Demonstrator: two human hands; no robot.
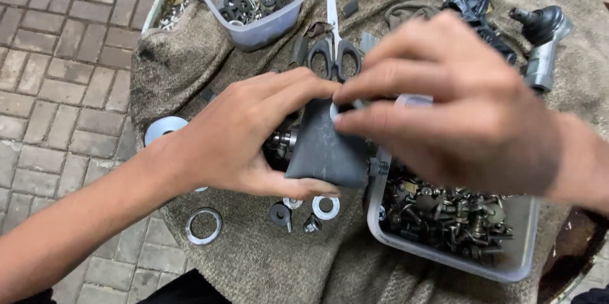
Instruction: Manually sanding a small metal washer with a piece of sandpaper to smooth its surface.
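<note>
The left hand (254,136) is wrapped around a dark metal part sheathed in a flat black rubber sleeve (327,148), held just above the coarse brown cloth (254,259), while the right hand (444,98) pinches the sleeve's top edge at a small pale hole. Best to grip firmly on the left and work the rubber evenly – loose silver washers (325,207) lie just below, near the clear plastic tub of bolts (517,259) – and keep the pinch low so the rubber does not tear

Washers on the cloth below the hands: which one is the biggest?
The flat grey ring lying farthest left, near the cloth's edge. It is clearly wider than the white washer and the smaller bits under the left hand.
</note>
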